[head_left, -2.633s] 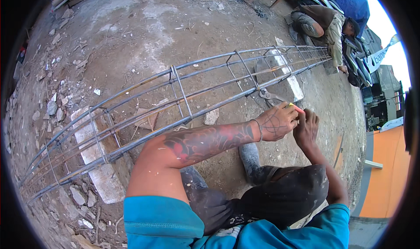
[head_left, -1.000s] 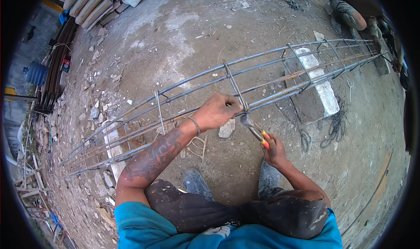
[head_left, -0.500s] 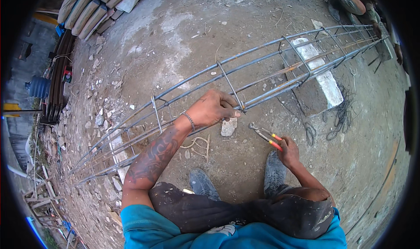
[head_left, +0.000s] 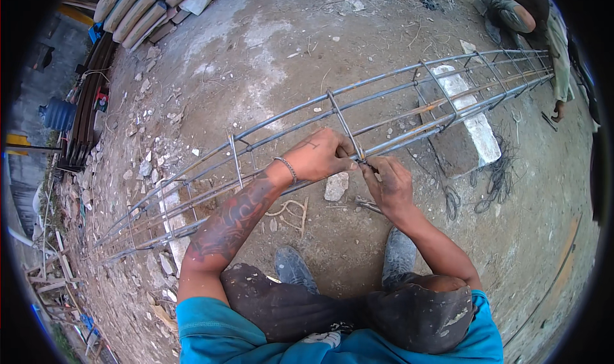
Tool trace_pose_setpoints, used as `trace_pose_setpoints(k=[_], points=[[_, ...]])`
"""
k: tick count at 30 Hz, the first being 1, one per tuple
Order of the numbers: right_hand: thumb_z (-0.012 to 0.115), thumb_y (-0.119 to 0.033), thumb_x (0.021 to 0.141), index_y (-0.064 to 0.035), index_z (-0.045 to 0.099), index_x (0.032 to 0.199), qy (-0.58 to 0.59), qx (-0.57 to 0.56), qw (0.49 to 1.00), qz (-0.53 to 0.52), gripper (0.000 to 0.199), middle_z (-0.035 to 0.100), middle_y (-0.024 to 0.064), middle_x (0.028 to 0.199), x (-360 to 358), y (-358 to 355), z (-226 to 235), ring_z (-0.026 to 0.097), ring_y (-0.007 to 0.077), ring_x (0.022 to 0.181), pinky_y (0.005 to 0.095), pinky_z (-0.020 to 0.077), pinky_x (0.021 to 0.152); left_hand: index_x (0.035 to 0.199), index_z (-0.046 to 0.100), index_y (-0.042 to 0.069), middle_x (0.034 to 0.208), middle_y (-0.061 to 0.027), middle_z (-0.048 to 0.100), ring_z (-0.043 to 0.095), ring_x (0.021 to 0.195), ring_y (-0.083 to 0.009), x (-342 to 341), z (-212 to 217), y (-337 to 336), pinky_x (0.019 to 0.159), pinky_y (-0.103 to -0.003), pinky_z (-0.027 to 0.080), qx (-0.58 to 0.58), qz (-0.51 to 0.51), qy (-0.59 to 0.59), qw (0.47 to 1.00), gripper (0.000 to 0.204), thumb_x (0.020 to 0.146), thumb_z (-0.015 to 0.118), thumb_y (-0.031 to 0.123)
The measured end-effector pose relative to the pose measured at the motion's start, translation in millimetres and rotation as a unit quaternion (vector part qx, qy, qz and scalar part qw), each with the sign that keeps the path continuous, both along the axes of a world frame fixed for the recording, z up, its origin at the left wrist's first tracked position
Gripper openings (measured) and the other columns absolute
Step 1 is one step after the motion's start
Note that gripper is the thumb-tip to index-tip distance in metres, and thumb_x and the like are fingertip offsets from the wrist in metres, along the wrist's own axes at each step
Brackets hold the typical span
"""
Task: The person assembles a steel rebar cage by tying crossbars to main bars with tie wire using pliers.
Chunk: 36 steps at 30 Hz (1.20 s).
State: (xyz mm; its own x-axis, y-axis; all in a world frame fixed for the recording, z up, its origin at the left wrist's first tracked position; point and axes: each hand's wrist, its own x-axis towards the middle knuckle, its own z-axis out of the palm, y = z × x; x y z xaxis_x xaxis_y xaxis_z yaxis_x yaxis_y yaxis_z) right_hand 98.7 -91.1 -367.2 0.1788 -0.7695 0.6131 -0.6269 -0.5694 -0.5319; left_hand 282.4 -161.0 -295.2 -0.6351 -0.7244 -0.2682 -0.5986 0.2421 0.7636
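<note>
A long cage of steel reinforcing bars (head_left: 281,134) with square stirrups (head_left: 238,162) runs from lower left to upper right before me. My left hand (head_left: 322,153) is closed at the near bar, its fingertips pinched beside the foot of a stirrup. Right by it, my right hand (head_left: 389,183) pinches at the same crossing, where a short bit of dark wire seems to sit; the fingers mostly cover it. The pliers (head_left: 367,204) show only their metal end beside my right wrist, the rest hidden behind it, apparently on the ground.
White-faced blocks (head_left: 476,130) prop the cage at right and at left (head_left: 171,204). Loose wire coils (head_left: 502,182) and a wrench-like tool (head_left: 517,126) lie at right. A co-worker (head_left: 511,15) crouches at the far right end. Stacked sacks (head_left: 137,22) stand back left; rubble (head_left: 144,169) covers the left ground.
My right hand has let go of the pliers and moved up to the bar crossing beside my left hand. The co-worker's hand has moved off the cage's far end, nearer the ground.
</note>
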Motion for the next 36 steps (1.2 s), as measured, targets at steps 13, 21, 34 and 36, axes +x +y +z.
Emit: trace_pose_setpoints(k=[13,21,34,36], points=[[0.071,-0.006,0.072,-0.0058,0.058,0.093,-0.053,0.051,0.997,-0.014,0.025,0.062,0.0089,0.075,-4.0,-5.3,0.8,0.061,0.0261,0.063,0.0365,0.0473,0.053,0.088,0.061,0.002,0.074,-0.0121,0.059,0.061,0.068,-0.0291,-2.6,-21.4,34.1,0.062,-0.038,0.049,-0.392,0.020,-0.052,0.918,0.022,0.077,0.067,0.020],[0.073,-0.006,0.070,-0.0071,0.060,0.089,0.051,-0.092,0.994,0.013,0.024,0.064,0.0046,0.083,-13.0,-11.8,-0.5,0.061,0.0222,0.069,0.0334,0.0475,0.056,0.090,0.062,0.002,0.076,-0.0130,0.061,0.062,0.069,-0.0303,-6.7,-22.4,31.8,0.063,-0.038,0.050,-0.371,0.024,-0.002,0.929,0.022,0.076,0.066,0.018],[0.072,-0.004,0.076,-0.0018,0.059,0.085,-0.294,0.384,0.873,-0.063,0.016,0.064,0.0112,0.070,16.0,7.0,18.8,0.062,0.0177,0.060,0.0280,0.0485,0.055,0.088,0.065,0.000,0.077,-0.0177,0.063,0.062,0.072,-0.0326,6.2,-14.8,17.8,0.068,-0.039,0.049,-0.156,0.030,0.022,0.987,0.023,0.073,0.065,0.018],[0.072,-0.005,0.075,-0.0019,0.059,0.087,-0.097,0.133,0.986,-0.025,0.018,0.063,0.0116,0.071,5.2,2.1,8.1,0.061,0.0178,0.059,0.0279,0.0482,0.055,0.088,0.065,0.001,0.076,-0.0170,0.063,0.062,0.072,-0.0322,10.6,-19.7,21.7,0.068,-0.038,0.049,-0.197,0.041,0.027,0.979,0.023,0.073,0.066,0.018]])
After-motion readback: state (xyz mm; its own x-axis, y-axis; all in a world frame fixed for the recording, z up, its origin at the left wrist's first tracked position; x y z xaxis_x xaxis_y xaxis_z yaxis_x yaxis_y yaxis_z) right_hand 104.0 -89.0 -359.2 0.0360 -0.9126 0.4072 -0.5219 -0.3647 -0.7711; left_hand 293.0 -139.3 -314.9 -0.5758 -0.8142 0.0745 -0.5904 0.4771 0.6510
